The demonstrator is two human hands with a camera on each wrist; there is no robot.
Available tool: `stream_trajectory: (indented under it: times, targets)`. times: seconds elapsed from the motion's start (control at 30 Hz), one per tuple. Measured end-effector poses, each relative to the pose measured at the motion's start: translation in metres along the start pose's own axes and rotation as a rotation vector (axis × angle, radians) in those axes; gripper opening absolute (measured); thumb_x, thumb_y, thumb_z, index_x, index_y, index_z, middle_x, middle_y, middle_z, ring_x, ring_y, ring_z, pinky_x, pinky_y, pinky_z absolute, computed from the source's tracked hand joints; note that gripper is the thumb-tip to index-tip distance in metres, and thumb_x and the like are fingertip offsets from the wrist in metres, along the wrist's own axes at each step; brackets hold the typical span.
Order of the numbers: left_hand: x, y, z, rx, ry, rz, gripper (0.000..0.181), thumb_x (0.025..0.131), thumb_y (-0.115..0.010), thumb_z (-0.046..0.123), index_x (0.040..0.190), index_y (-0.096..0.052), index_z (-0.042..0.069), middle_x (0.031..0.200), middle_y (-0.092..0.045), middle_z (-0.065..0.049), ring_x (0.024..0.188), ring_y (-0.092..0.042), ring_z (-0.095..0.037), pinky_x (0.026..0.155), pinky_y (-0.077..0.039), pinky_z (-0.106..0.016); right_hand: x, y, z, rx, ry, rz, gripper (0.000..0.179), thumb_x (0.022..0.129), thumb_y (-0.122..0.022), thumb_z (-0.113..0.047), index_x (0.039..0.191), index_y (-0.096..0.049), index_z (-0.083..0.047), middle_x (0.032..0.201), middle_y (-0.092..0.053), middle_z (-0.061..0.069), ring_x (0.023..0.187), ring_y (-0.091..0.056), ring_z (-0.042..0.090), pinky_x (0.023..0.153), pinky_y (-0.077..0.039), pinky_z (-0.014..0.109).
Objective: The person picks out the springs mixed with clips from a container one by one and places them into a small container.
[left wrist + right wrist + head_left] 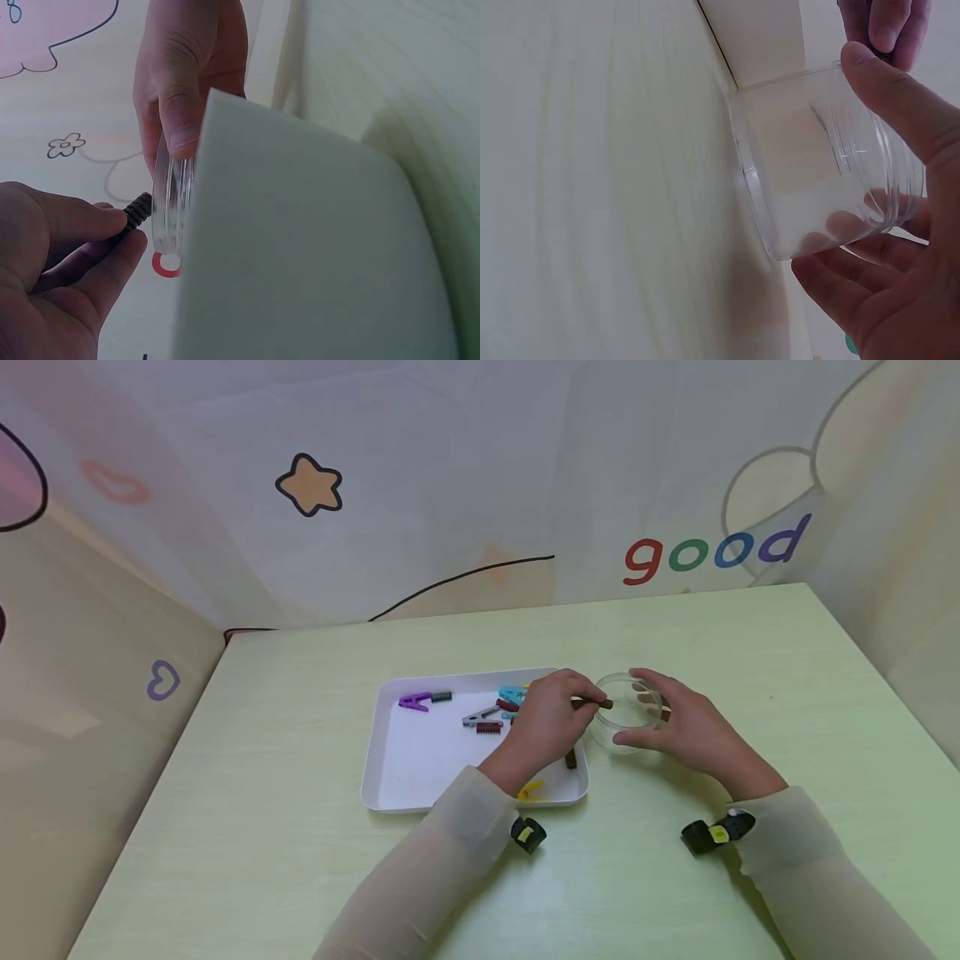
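Basically, dk-brn ridged pc [137, 211] pinched by L fingers [94, 220]; clear ringed jar [799, 161] gripped by R fingers [836, 289].

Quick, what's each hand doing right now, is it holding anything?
Left hand: pinches a small dark ridged piece.
Right hand: holds a clear jar, thumb and fingers around it.

The white tray [420, 760] looks like smooth plastic, a bit shiny. Inside the tray, the purple clip [413, 702] looks like plastic too. Right of the tray, the clear jar [795, 150] is smooth and glossy; I can't tell if it's glass or plastic. At the tray's right edge, the dark piece [138, 211] is bumpy with ridges. Under the tray, the tabletop [225, 827] looks like dull wood with soft streaks. Behind the tray, the wall sheet [465, 468] looks like creased cloth.
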State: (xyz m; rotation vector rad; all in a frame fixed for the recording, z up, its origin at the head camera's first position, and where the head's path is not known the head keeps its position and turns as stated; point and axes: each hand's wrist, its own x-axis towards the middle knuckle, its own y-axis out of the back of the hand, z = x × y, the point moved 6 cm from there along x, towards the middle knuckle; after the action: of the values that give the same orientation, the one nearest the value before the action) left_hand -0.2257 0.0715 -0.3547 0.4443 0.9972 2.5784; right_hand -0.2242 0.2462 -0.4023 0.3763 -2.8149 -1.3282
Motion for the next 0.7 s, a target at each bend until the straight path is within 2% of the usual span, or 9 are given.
stream_trajectory:
  times: [0.2,0.5,0.7]
  targets:
    - [0.0005,-0.0017,0.0007,0.063,-0.014,0.001,0.016,0.094,-0.062,0.012,0.1,-0.077,0.016,0.108,-0.067,0.003,0.098,-0.065,-0.01,0.078,-0.05,-0.012,-0.0006,0.0001,-0.0018,0.007,-0.01,-0.005,0.106,0.072,-0.075,-0.062,0.154,-0.024,-0.019,0.154,-0.033,0.019,0.132,-0.042,0.047,0.099,-0.044,0.06]
    - [0.0025,-0.004,0.0036,0.147,-0.061,-0.007,0.016,0.094,-0.062,0.012,0.1,-0.076,0.015,0.107,-0.067,0.003,0.098,-0.064,-0.011,0.08,-0.049,-0.014,-0.0006,0.0002,-0.0006,0.016,-0.01,-0.004,0.106,0.071,-0.076,-0.062,0.154,-0.024,-0.02,0.154,-0.033,0.019,0.132,-0.042,0.047,0.099,-0.044,0.06]
    - [0.0036,-0.006,0.0028,0.152,-0.058,-0.027,0.016,0.094,-0.062,0.013,0.102,-0.076,0.014,0.108,-0.067,0.001,0.101,-0.062,-0.013,0.084,-0.05,-0.017,-0.0008,0.0006,-0.0014,0.016,-0.002,-0.002,0.105,0.072,-0.076,-0.061,0.154,-0.024,-0.019,0.154,-0.033,0.018,0.132,-0.042,0.047,0.099,-0.044,0.059]
